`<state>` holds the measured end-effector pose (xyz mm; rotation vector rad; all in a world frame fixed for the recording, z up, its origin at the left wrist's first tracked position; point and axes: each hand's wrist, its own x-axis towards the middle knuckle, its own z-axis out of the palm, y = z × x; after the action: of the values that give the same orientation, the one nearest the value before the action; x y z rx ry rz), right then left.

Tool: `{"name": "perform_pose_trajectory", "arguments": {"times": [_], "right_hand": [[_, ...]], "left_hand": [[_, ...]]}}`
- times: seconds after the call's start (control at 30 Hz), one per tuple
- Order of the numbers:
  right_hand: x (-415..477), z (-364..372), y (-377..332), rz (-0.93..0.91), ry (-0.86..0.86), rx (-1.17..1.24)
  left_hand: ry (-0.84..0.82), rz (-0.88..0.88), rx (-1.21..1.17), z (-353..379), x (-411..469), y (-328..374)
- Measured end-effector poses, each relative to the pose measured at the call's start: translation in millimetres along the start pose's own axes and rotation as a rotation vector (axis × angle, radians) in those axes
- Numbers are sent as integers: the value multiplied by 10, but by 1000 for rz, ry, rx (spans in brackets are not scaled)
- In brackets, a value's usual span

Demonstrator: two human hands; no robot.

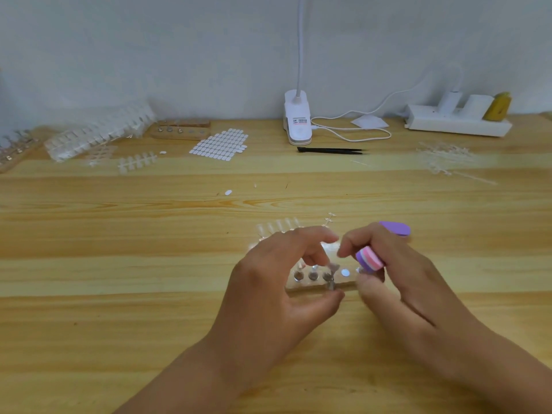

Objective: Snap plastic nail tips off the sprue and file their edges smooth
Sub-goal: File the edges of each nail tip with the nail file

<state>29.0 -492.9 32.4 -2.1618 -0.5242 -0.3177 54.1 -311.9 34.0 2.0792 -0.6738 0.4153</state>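
Two hands meet over the wooden holder (312,286). The left hand (277,282) pinches a small metal stand (331,277), upright at the third hole. Just beside it, the right hand (397,279) grips the pink-and-purple file (369,258). Three holes carry stands; the fourth shows only a pale disc. The sprue (277,227) of clear tips lies just behind the left fingers.

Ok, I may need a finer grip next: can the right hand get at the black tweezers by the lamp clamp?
Probably yes: the tweezers lie alone on bare table, nothing between, though the right hand grips the file.
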Motion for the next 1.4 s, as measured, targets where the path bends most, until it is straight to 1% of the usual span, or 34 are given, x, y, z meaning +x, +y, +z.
{"name": "perform_pose_trajectory", "arguments": {"times": [0.1,0.17,0.27,0.33,0.47,0.67,0.77,0.83,0.9,1.03,1.17,1.2,1.3,1.4], "right_hand": [[20,44,25,-61,66,-103],[32,52,52,-71,99,-108],[42,43,62,-72,119,-70],[37,40,49,-28,138,39],[25,53,-22,72,147,336],[34,37,-61,109,153,571],[39,46,-36,100,131,530],[21,38,3,105,113,440],[7,4,67,102,119,338],[-23,-57,174,80,145,265],[-31,-96,160,-147,36,-8],[-22,-106,164,-200,33,-64],[17,-79,177,-301,104,-165],[13,-22,175,-366,182,-192]], "left_hand": [[38,34,13,20,1,19],[51,37,-3,18,-1,13],[38,-18,-93,-14,-1,17],[46,-34,-137,-30,3,25],[51,-17,-227,-44,13,16],[67,-9,-371,-32,5,3],[55,-33,-412,-34,13,-1],[49,-52,-419,-41,14,-5],[42,-66,-388,-53,10,-6],[42,-100,-283,-65,6,6],[44,-98,-230,-56,9,17],[47,-96,-223,-57,11,19],[44,-78,-223,-63,15,27],[40,-60,-229,-75,13,40]]}}
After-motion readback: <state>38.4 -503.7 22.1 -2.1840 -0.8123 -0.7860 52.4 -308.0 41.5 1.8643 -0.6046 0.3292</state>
